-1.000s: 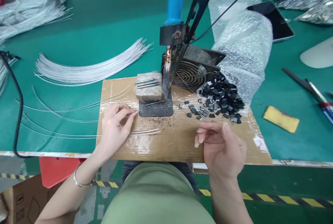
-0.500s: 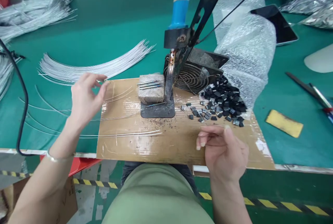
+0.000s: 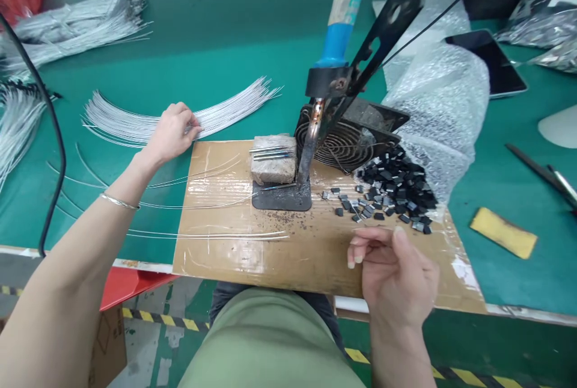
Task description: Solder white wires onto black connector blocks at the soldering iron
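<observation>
My left hand (image 3: 177, 129) reaches to the near edge of a fanned bundle of white wires (image 3: 234, 106), its fingertips pinched together on wire there. Below that arm, several loose wires (image 3: 216, 236) run from the green mat onto the cardboard. Palm up, my right hand (image 3: 399, 270) rests over the cardboard's front right, fingers loosely curled and nothing visible in them. Just beyond it lies a heap of small black connector pieces (image 3: 399, 180). A blue-handled soldering iron (image 3: 340, 33) is clamped tip-down above a dark metal plate (image 3: 282, 200).
A worn block (image 3: 273, 174) with several thin metal rods on top stands beside the iron tip. Behind are a round-grilled fan (image 3: 345, 141) and bubble wrap (image 3: 444, 99). A yellow sponge (image 3: 503, 232) lies right of the cardboard sheet (image 3: 315, 261). A black cable (image 3: 56, 129) hangs at left.
My left hand has moved up and right, from above the loose wires onto the white wire bundle. My right hand stays in nearly the same pose. The camera view has shifted slightly.
</observation>
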### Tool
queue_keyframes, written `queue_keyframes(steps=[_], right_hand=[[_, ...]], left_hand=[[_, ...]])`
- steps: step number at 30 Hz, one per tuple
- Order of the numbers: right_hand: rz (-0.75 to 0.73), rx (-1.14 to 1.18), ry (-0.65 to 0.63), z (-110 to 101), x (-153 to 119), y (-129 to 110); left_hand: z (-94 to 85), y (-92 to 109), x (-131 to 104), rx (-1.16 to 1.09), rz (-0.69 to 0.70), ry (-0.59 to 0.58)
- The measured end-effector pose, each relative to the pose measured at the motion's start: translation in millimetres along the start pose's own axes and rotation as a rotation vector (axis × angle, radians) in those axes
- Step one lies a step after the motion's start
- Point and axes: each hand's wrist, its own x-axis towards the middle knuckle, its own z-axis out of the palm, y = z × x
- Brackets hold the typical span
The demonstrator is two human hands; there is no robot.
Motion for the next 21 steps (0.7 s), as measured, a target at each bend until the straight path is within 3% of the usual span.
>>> queue_keyframes(steps=[3, 9, 13, 17, 21], right_hand=[[0.008, -0.006, 0.001, 0, 0, 0], [-0.005, 0.000, 0.010, 2, 0, -1], [-0.015, -0.006, -0.003, 3, 1, 0], [-0.021, 0.001, -0.013, 2, 2, 1], [-0.054, -0.006, -0.036, -2, 1, 2]], left_hand=[[-4.3, -2, -2, -0.040, 0.009, 0.022], [-15.9, 0, -3, -0.216, -0.091, 0.216], [-26.8, 8, -4, -0.384, -0.129, 0.262], [-55.1, 26, -16, -0.474, -0.146, 0.347], [-98.9, 56, -59, -0.457, -0.098, 0.385]])
